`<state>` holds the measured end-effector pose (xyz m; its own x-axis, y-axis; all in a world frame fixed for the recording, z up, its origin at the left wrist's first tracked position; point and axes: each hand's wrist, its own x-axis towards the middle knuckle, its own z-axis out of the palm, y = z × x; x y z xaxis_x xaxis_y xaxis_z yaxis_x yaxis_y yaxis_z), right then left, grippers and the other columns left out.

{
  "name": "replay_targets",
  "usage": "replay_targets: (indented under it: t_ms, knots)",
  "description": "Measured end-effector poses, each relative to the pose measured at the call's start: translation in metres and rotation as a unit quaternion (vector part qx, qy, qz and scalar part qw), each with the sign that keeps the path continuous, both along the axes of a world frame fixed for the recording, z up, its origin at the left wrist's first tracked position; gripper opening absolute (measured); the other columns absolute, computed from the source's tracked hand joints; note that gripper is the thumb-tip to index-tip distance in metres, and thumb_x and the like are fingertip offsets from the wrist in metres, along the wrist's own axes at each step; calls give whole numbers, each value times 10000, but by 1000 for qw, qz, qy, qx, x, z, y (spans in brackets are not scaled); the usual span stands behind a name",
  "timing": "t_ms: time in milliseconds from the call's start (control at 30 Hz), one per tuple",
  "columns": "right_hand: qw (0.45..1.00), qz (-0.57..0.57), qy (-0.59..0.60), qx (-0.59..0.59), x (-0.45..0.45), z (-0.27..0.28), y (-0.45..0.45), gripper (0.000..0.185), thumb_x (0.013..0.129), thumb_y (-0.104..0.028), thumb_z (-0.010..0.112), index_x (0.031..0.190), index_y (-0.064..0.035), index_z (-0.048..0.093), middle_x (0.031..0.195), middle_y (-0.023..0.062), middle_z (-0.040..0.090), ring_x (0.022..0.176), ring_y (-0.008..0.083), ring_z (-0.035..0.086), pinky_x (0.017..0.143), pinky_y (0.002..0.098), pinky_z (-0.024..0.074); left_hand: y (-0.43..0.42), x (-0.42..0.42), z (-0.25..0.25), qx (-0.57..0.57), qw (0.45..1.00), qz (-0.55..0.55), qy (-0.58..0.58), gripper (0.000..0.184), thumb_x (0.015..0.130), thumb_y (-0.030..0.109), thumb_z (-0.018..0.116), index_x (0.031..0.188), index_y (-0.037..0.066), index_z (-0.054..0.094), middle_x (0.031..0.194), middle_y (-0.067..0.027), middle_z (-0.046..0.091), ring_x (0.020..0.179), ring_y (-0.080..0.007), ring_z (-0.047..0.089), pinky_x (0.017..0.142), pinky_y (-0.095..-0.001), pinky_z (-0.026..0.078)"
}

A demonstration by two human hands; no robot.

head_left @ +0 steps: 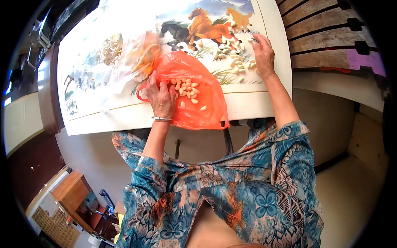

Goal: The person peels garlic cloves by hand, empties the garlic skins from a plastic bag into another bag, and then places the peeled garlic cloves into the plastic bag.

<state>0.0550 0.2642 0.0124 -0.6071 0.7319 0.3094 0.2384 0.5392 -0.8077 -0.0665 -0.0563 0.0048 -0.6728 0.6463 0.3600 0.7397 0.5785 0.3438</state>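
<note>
My left hand (160, 96), with a bracelet at the wrist, is closed on the left edge of a thin red plastic bag (209, 99) spread on the table. Peeled garlic cloves (187, 89) lie in the bag, beside its fingertips. Over the table's right side, my right hand (264, 53) has its fingers stretched out next to scattered loose cloves (237, 62). Nothing shows clearly in that hand; its fingertips are near a small dark patch. The loose cloves lie on a printed picture of running horses (211, 29).
A clear plastic bag (138, 56) with orange and brown patches sits left of the red bag. The white table (248, 105) has its front edge close to my lap. Wooden slats (318, 35) stand along the right, and a wooden cabinet (74, 192) is at lower left.
</note>
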Motion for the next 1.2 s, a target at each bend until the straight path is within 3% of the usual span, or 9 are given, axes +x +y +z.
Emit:
replay_targets:
  t_ms: [200, 333, 367, 500, 767, 900, 1000, 1133, 1200]
  knots:
    - [997, 41, 12, 62, -47, -8, 14, 306, 828, -193, 576, 1096, -45, 590, 1177, 129, 535, 1104, 268, 508, 927, 339, 417, 1, -1, 1, 0, 1000, -5, -11, 429, 737, 132, 637, 1118, -4, 494, 1315, -161, 375, 1204, -372, 355, 983, -475, 285]
    - [982, 186, 23, -3, -79, -4, -5, 280, 824, -241, 576, 1021, -47, 618, 1127, 98, 561, 1066, 263, 522, 915, 350, 418, 1, 0, 4, 0, 1000, -8, -15, 434, 748, 141, 627, 1136, 0, 494, 1305, -144, 389, 1205, -364, 358, 983, -471, 284]
    - [971, 199, -7, 136, -81, -4, -15, 230, 797, -205, 594, 969, -57, 629, 1067, 76, 572, 1015, 261, 532, 883, 349, 430, 2, -1, 3, -2, 1000, -9, -16, 429, 752, 148, 625, 1133, 0, 497, 1303, -144, 392, 1205, -363, 358, 984, -470, 283]
    - [945, 265, -17, 192, -73, -7, -39, 182, 750, -177, 628, 918, -109, 640, 978, 59, 562, 953, 244, 528, 831, 353, 440, 0, -3, -1, -11, 1000, -1, -20, 419, 764, 177, 622, 1124, -2, 504, 1293, -140, 404, 1209, -357, 358, 987, -467, 278]
    - [907, 287, -58, 303, -84, 4, -68, 164, 748, -189, 641, 890, -119, 598, 1004, 19, 555, 1008, 234, 508, 846, 387, 400, 2, -3, -2, -23, 1000, 4, -6, 425, 771, 200, 623, 1130, -1, 512, 1284, -130, 414, 1212, -343, 361, 979, -469, 273]
    - [896, 317, -137, 278, -42, 13, -49, 160, 772, -122, 633, 917, -76, 580, 974, 55, 542, 1008, 259, 509, 869, 374, 403, 1, -1, -1, -23, 1000, 9, -5, 430, 772, 205, 621, 1137, 4, 512, 1281, -127, 418, 1210, -336, 365, 976, -468, 275]
    - [907, 298, -90, 283, -6, 25, -39, 166, 780, -116, 626, 934, -70, 586, 1010, 72, 547, 1013, 264, 514, 878, 371, 409, 2, 0, -2, -23, 1000, 10, 8, 435, 771, 201, 622, 1149, 17, 510, 1273, -124, 422, 1208, -331, 370, 970, -464, 280]
    - [948, 179, -37, 261, -2, 22, -12, 306, 786, -226, 627, 1071, -118, 602, 1126, 94, 526, 1075, 268, 494, 921, 372, 379, 3, -1, -1, -22, 1000, 10, 17, 440, 770, 198, 623, 1158, 28, 505, 1265, -122, 429, 1205, -326, 374, 968, -462, 282]
    - [945, 187, -57, 260, -11, 5, -1, 326, 804, -290, 624, 1097, -147, 607, 1155, 78, 522, 1121, 268, 471, 963, 404, 352, 4, -1, -1, -25, 999, 11, 25, 443, 769, 197, 625, 1161, 32, 502, 1264, -120, 430, 1205, -325, 375, 967, -461, 284]
